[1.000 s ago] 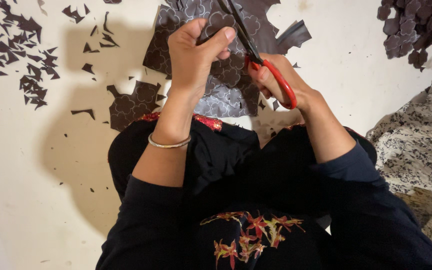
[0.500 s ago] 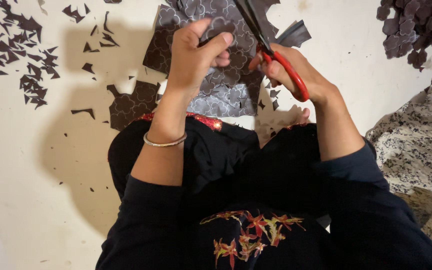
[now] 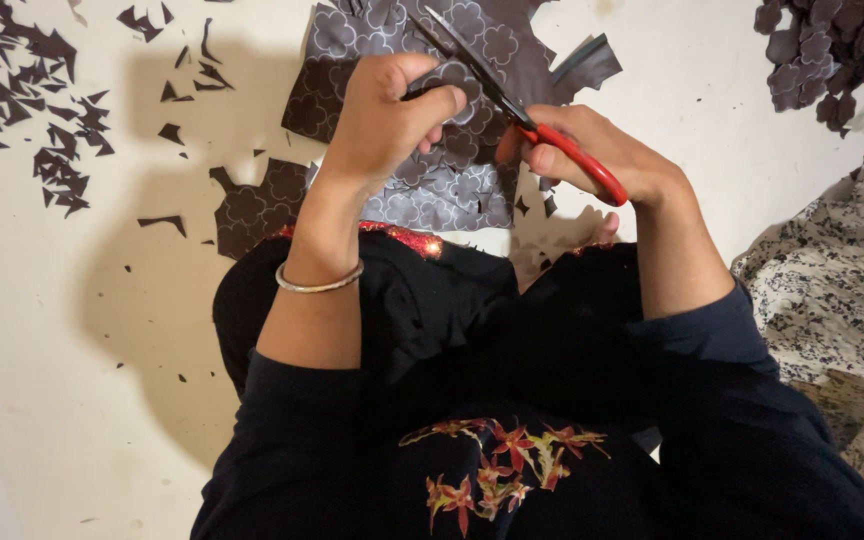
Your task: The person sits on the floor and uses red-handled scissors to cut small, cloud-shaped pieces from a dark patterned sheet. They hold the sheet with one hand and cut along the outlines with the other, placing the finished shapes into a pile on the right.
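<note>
My left hand [image 3: 387, 115] grips a dark brown patterned sheet [image 3: 392, 35] printed with pale flower outlines, holding it up over my lap. My right hand [image 3: 592, 150] holds red-handled scissors [image 3: 512, 105], whose dark blades point up and left across the sheet, apparently cutting into it. A silver bangle [image 3: 317, 283] sits on my left wrist. Both sleeves are dark. The sheet's lower part hangs behind my left hand, pale on its underside.
Dark offcuts [image 3: 37, 100] are scattered on the pale floor at upper left. A larger brown scrap [image 3: 252, 205] lies beside my left forearm. A heap of cut flower shapes [image 3: 827, 50] sits at upper right. Speckled cloth [image 3: 842, 300] lies at right.
The scissors and my right hand have shifted slightly right and lower along the sheet. My left hand has re-gripped the sheet, fingers curling tighter.
</note>
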